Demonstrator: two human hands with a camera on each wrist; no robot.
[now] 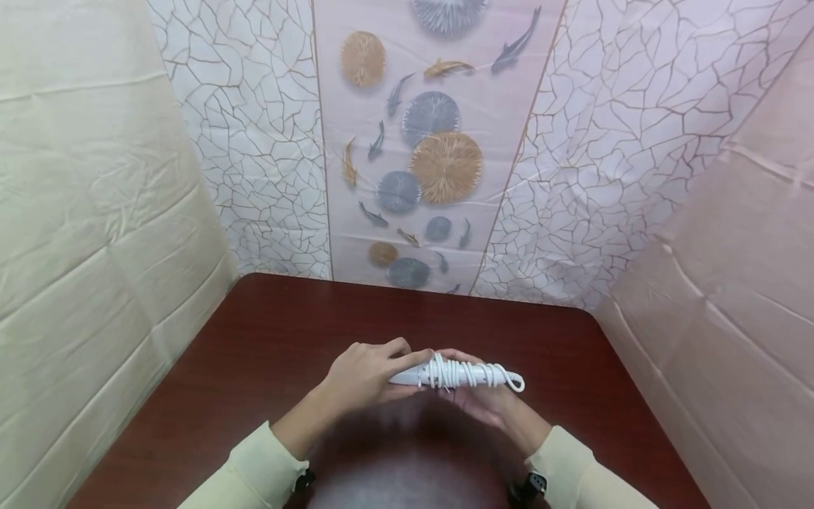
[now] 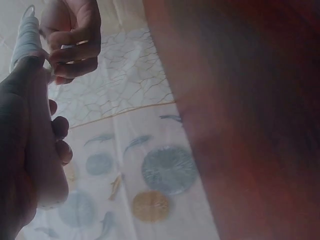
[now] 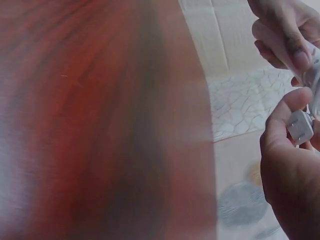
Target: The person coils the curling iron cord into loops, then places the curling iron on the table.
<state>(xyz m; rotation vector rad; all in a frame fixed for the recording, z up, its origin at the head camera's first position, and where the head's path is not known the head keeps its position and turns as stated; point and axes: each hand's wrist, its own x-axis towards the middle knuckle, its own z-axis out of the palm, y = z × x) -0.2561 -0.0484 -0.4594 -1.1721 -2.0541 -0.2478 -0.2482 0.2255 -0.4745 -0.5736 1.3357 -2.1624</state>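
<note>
A long white handheld appliance, of a kind I cannot tell, lies level above the table, its white cord wound round one half and looping at the right end. My left hand grips the smooth, rounded half, thumb along the top; in the left wrist view its fingertips curl round the body. Beside the wound part, my right hand pinches a white two-pin plug, seen in the right wrist view with its pins outward. The plug is largely hidden in the head view.
Beneath both hands is a dark red-brown table with rounded far corners. A patterned cloth hangs behind it. Beige cloth walls close in the left and right sides.
</note>
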